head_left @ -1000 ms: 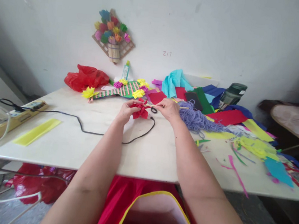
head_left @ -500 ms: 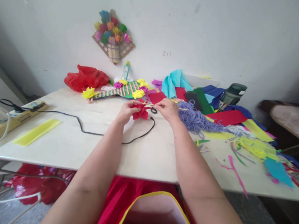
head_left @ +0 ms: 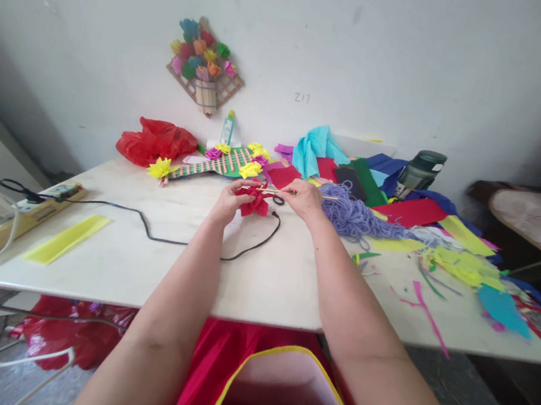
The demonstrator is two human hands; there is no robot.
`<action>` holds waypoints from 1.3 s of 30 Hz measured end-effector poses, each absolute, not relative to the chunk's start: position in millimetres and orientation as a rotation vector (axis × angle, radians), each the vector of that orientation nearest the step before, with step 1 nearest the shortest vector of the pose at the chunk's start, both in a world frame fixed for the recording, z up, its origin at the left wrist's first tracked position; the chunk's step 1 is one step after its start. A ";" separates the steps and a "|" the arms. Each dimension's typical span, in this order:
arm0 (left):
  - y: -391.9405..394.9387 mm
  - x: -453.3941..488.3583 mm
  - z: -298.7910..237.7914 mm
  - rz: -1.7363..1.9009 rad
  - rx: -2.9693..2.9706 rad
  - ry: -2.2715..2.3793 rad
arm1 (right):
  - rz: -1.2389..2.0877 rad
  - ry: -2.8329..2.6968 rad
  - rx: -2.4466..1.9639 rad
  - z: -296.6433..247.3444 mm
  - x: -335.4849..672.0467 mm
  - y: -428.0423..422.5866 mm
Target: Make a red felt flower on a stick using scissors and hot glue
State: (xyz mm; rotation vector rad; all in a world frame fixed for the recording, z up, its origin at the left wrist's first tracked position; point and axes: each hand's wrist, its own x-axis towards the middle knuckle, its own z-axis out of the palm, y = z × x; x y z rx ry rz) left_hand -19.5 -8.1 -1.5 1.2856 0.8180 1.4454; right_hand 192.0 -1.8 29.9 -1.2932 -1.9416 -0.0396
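Closed round a red crepe paper flower (head_left: 256,205), my left hand (head_left: 230,201) holds it above the middle of the table (head_left: 269,294). My right hand (head_left: 304,200) pinches a thin wooden stick (head_left: 330,198) that lies level, its left end at the flower's petals. Beyond both hands rests a green guitar-shaped craft (head_left: 213,164) with pink strips and yellow and purple paper flowers. Close to my right hand is a heap of purple yarn (head_left: 355,213).
A black cable (head_left: 149,230) runs under my left forearm from a power strip (head_left: 60,203). Coloured paper sheets (head_left: 412,211), scraps and a dark bottle (head_left: 419,171) cover the right side. A yellow paper strip (head_left: 67,239) and red plastic bag (head_left: 157,141) are on the left.
Both hands stay almost in place with the flower and stick. The stick and the petals have shifted very slightly.
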 end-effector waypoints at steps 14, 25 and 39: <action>-6.6 -19.5 -2.7 1.468 1.297 0.809 | -0.053 -1.962 -1.285 30.2 191.3 -2.0; -5.3 -21.0 -4.1 1.488 1.322 0.786 | -0.068 -1.959 -1.282 29.8 190.5 -3.1; -5.8 -21.1 -3.6 1.477 1.307 0.806 | -0.042 -1.963 -1.253 28.7 191.9 -1.3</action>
